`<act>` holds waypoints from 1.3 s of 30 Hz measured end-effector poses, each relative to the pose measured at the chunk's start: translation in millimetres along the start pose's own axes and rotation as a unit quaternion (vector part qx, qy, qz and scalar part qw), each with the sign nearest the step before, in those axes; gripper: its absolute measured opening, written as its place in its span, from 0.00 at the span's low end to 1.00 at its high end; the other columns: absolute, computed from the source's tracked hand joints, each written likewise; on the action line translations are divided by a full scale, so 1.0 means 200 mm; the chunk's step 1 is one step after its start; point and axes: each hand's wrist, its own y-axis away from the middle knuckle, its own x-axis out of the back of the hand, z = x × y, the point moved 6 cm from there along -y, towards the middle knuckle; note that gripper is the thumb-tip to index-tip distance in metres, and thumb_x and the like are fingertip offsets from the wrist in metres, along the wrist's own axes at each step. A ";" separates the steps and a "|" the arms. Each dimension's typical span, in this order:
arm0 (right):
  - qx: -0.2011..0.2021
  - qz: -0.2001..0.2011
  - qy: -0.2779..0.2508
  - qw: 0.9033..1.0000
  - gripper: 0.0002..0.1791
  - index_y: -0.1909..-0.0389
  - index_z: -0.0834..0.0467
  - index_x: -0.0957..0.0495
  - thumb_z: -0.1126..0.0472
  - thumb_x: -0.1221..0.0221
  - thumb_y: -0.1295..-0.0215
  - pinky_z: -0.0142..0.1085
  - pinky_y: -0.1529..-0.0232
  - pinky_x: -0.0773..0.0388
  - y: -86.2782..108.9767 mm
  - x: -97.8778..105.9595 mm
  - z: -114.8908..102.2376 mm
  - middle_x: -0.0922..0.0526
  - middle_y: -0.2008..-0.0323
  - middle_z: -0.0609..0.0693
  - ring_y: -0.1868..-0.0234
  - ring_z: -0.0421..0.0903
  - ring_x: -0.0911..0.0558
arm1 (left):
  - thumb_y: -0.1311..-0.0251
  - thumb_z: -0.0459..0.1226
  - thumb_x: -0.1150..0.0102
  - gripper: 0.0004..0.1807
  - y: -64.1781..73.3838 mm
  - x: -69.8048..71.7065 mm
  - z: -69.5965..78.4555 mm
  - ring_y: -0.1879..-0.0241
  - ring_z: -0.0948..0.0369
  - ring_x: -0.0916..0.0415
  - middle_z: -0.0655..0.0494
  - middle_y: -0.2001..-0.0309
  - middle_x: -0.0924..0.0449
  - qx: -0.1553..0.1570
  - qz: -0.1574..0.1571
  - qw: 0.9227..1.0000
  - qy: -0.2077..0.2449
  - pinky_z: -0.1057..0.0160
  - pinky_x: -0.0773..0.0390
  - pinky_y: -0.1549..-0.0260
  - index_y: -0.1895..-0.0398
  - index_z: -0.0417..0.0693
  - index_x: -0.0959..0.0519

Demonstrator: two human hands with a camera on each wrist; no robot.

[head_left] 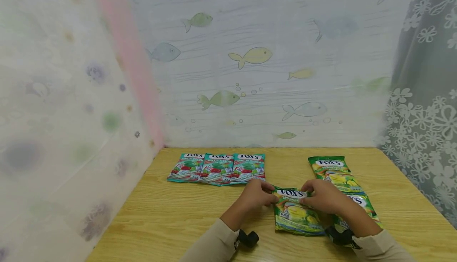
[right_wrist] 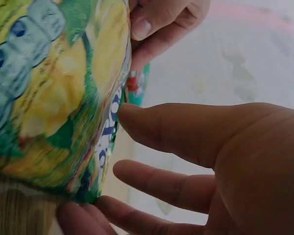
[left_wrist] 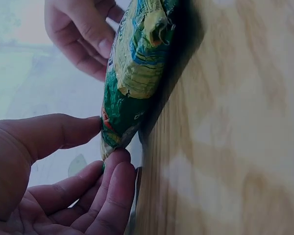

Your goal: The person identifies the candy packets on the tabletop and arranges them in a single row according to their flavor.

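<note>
A green and yellow FOX'S candy bag (head_left: pixel 296 214) lies face up on the table's near part, its top edge between two hands. The left hand (head_left: pixel 256 194) pinches the bag's top left corner; in the left wrist view its thumb (left_wrist: pixel 63 132) and fingertips meet at that corner. On the other side, the right hand (head_left: pixel 325 195) holds the top right corner, with its thumb (right_wrist: pixel 161 129) on the front near the logo and fingers at the edge. Two similar bags, one farther back (head_left: pixel 332 174) and one partly hidden by the right forearm (head_left: pixel 360 202), lie to the right.
Three teal and red FOX'S mint bags (head_left: pixel 185 168) (head_left: pixel 217 170) (head_left: pixel 248 169) lie in a slightly overlapping row at the back left. The wooden table (head_left: pixel 160 222) meets a fish-print curtain (head_left: pixel 250 107) behind it. Patterned cloth hangs at both sides.
</note>
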 end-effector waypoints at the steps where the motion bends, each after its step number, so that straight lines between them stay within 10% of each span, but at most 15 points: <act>1: -0.001 -0.004 0.000 1.000 0.23 0.47 0.62 0.18 0.52 0.28 0.36 0.50 0.57 0.17 0.00 0.00 0.00 0.15 0.51 0.59 0.51 0.59 0.16 | 0.41 0.38 0.24 0.16 0.00 0.01 0.00 0.69 0.58 0.16 0.56 0.60 0.17 -0.002 0.001 1.000 -0.005 0.57 0.15 0.63 0.51 0.45 0.14; 9: -0.024 -0.043 -0.027 0.998 0.28 0.41 0.63 0.21 0.50 0.30 0.35 0.44 0.64 0.20 0.01 -0.03 0.03 0.15 0.60 0.52 0.62 0.45 0.17 | 0.43 0.40 0.23 0.20 -0.01 0.02 0.00 0.69 0.58 0.17 0.56 0.61 0.17 -0.009 -0.007 1.000 -0.024 0.58 0.17 0.66 0.49 0.45 0.16; 24: -0.058 -0.135 -0.107 0.983 0.49 0.25 0.68 0.41 0.51 0.27 0.38 0.47 0.74 0.16 0.07 -0.07 0.02 0.17 0.65 0.55 0.77 0.55 0.15 | 0.44 0.47 0.22 0.40 0.06 -0.04 0.05 0.76 0.54 0.16 0.51 0.67 0.22 -0.014 -0.107 0.989 -0.099 0.58 0.18 0.75 0.30 0.47 0.29; 39: -0.034 -0.134 -0.125 0.982 0.43 0.29 0.68 0.37 0.53 0.27 0.37 0.46 0.77 0.17 0.09 -0.05 0.03 0.18 0.74 0.57 0.81 0.52 0.18 | 0.49 0.48 0.19 0.37 0.05 -0.04 0.07 0.69 0.60 0.22 0.59 0.60 0.22 -0.025 -0.075 0.988 -0.131 0.59 0.22 0.71 0.36 0.53 0.24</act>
